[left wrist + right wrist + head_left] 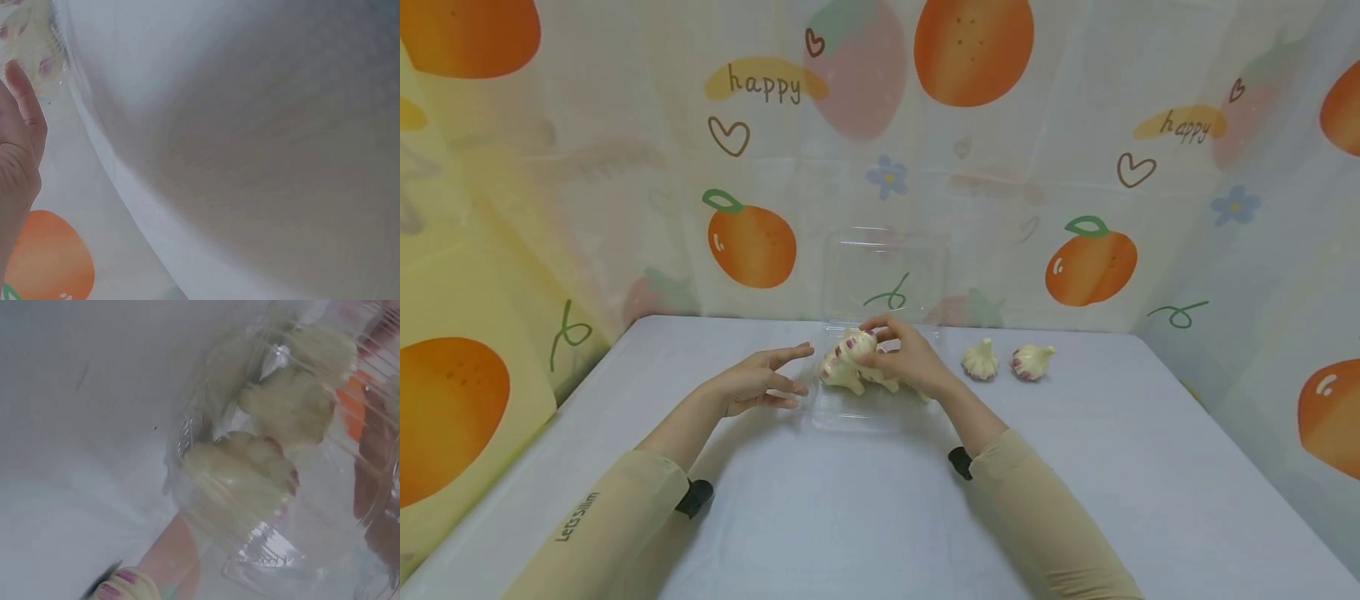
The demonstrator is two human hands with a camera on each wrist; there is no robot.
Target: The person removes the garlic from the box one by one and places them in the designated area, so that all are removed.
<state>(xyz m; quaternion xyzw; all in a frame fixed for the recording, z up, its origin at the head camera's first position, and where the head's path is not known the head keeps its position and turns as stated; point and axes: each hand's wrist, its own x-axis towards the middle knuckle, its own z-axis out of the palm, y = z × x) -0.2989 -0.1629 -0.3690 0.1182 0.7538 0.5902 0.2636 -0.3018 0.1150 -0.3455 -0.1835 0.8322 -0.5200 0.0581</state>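
A clear plastic clamshell box (865,423) stands with its lid raised behind it. Several garlic bulbs (842,373), white with purple marks, lie inside; the right wrist view shows garlic bulbs (240,478) through the clear wall. My right hand (912,358) reaches over the box and pinches a garlic bulb (859,342) between thumb and fingers, above the others. To the left of the box, my left hand (760,385) is held with its fingers spread and nothing in them. Its fingertips are near the box's left side; in the left wrist view that hand (19,131) shows only partly.
Two more garlic bulbs, one nearer garlic bulb (981,360) and one farther garlic bulb (1032,362), lie on the white-covered table (820,517) to the right of the box. Behind the table hangs a fruit-printed curtain (1000,167), close to the raised lid (886,275).
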